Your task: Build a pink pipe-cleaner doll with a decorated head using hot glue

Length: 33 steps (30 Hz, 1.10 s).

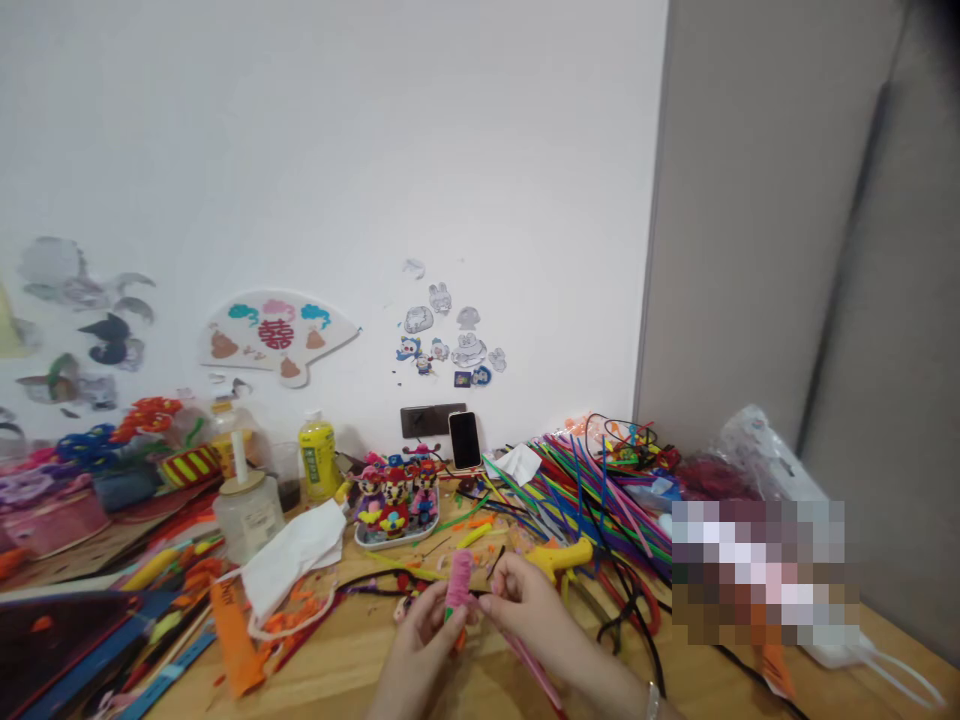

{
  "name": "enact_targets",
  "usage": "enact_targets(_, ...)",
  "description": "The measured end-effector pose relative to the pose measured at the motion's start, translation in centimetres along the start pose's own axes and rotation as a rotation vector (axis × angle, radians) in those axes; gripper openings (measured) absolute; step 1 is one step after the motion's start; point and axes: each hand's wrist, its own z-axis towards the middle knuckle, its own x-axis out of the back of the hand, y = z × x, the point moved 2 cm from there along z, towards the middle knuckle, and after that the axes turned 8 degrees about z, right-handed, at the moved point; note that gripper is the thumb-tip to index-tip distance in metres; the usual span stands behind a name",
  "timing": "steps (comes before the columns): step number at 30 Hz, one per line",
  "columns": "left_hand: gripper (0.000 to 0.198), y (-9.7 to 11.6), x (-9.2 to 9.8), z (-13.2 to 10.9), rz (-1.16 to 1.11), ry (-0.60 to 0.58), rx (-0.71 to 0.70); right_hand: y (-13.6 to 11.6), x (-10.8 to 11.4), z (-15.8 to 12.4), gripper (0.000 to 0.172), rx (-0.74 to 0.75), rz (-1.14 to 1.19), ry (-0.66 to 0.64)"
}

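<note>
My left hand (421,622) and my right hand (525,598) meet low in the middle of the view, over a wooden table (345,670). Between them stands a pink pipe-cleaner coil (458,578), upright and tightly wound. My left fingers pinch its lower part. My right fingers close on the loose pink pipe-cleaner tail (529,665), which runs down to the right from the coil. A wristband shows on my right wrist (652,700).
A yellow glue gun (564,556) lies just behind my right hand. A heap of coloured pipe cleaners (600,500) fills the right. Small figures on a tray (395,500), a phone (465,439), a yellow bottle (318,457), a jar (247,510) and white tissue (296,555) stand behind.
</note>
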Motion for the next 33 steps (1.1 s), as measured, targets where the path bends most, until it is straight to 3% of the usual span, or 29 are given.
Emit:
enact_targets(3,0.046,-0.3,0.2,0.0,0.021,-0.009,-0.009,-0.1,-0.3,-0.3,0.017,-0.04,0.05,-0.037)
enact_targets(6,0.035,-0.3,0.6,0.1,0.13,0.033,-0.067,-0.4,-0.1,-0.3,0.011,-0.079,0.094,-0.076)
enact_targets(9,0.023,0.0,1.2,0.1,0.266,0.053,-0.128,-0.6,0.7,0.1,0.012,-0.092,0.05,-0.057)
enact_targets(13,0.023,0.4,1.8,0.0,0.36,0.073,-0.154,-0.6,2.2,0.8,0.012,-0.084,-0.06,-0.014)
enact_targets(17,0.023,0.7,2.0,-0.1,0.488,0.084,-0.192,-2.3,2.9,0.5,0.01,0.146,-0.377,-0.037)
enact_targets(22,0.018,1.5,1.5,-0.6,0.574,0.047,-0.244,-3.8,1.5,-0.9,0.022,0.453,-0.727,-0.232)
enact_targets(27,0.021,1.2,0.7,-1.0,0.576,-0.073,-0.264,-3.5,0.7,-1.3,0.015,0.537,-0.841,-0.303)
enact_targets(33,0.024,0.9,0.4,-1.1,0.645,-0.133,-0.281,-2.8,0.6,-1.4,0.009,0.587,-0.996,-0.327)
